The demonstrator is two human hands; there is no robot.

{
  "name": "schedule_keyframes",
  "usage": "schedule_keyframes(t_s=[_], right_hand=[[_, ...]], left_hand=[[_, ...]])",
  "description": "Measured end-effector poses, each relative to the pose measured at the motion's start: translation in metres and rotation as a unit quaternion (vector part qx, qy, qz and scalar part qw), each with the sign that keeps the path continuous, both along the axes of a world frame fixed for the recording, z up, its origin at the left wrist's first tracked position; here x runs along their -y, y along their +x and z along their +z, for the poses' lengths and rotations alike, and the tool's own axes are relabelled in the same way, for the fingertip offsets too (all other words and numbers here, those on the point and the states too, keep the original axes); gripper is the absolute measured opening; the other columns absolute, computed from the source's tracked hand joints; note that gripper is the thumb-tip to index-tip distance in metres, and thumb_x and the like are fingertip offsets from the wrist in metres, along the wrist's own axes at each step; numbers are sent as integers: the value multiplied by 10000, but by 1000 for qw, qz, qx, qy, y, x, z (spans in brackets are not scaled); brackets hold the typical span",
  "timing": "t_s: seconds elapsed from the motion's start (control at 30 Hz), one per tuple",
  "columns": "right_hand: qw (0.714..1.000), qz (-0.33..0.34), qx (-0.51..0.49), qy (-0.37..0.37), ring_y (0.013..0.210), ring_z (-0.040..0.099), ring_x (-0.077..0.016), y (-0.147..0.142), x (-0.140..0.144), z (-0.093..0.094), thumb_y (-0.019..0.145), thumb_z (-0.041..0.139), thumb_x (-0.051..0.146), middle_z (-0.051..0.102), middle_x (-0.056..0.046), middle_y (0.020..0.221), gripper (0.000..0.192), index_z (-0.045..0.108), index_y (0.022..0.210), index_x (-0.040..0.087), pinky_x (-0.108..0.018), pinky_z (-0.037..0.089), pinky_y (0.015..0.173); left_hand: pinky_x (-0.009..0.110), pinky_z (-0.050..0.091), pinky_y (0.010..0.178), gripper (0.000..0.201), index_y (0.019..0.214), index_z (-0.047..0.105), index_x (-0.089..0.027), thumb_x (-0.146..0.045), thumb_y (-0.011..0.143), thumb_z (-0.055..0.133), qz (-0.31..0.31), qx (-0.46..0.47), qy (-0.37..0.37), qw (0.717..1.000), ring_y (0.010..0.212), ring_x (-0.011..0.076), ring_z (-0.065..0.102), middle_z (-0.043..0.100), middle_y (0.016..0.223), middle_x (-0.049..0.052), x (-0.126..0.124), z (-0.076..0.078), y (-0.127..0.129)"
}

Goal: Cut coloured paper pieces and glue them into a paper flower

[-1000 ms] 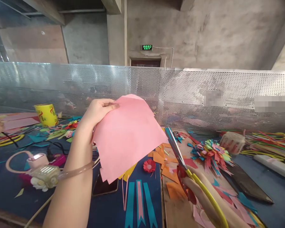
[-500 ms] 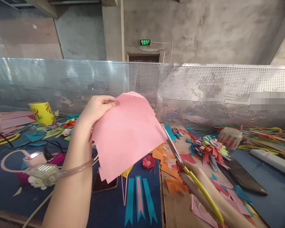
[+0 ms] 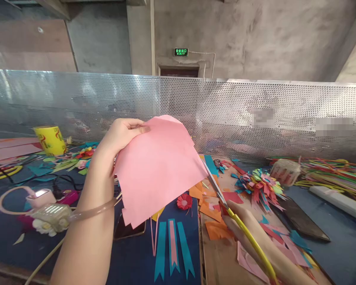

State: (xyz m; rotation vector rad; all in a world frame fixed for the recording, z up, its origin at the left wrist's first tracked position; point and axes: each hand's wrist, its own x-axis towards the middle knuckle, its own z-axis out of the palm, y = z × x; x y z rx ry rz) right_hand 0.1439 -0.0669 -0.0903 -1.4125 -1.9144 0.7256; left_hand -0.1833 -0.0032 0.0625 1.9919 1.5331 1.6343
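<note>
My left hand (image 3: 118, 136) holds a folded pink paper sheet (image 3: 157, 168) up above the table, thumb on its top edge. My right hand (image 3: 243, 229) grips scissors with yellow and red handles (image 3: 240, 225). Their blades (image 3: 212, 178) touch the sheet's right edge, at its lower right corner. A clear bangle sits on my left wrist (image 3: 95, 213).
Coloured paper scraps and teal and pink ribbon strips (image 3: 173, 247) litter the blue table. A paper flower (image 3: 259, 186), a small red flower (image 3: 184, 202), a dark phone (image 3: 299, 219), a yellow tape roll (image 3: 50, 139) and a perforated metal screen (image 3: 255, 118) surround the work spot.
The scissors have moved left and up until the blades meet the pink sheet's right edge. The sheet has stayed nearly still in my left hand.
</note>
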Motion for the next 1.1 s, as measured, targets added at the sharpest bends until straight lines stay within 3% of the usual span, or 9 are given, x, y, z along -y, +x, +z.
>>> schedule_keyframes(t_s=[0.27,1.1], right_hand=[[1000,5,16,-15,554,303,-98,-1,0,1,706,362,290,325,54,578,120,332,633,199,-227,258,509],[1000,0,29,10,541,275,-90,0,-3,-7,709,355,292,281,62,566,147,287,613,204,-220,231,488]], left_hand=[[201,394,595,310,873,695,-155,-379,660,672,1,-2,0,1000,683,129,567,693,808,10,2,1,2],[223,416,647,291,862,698,-169,-386,676,643,10,-29,-6,1000,732,150,586,698,847,8,6,3,4]])
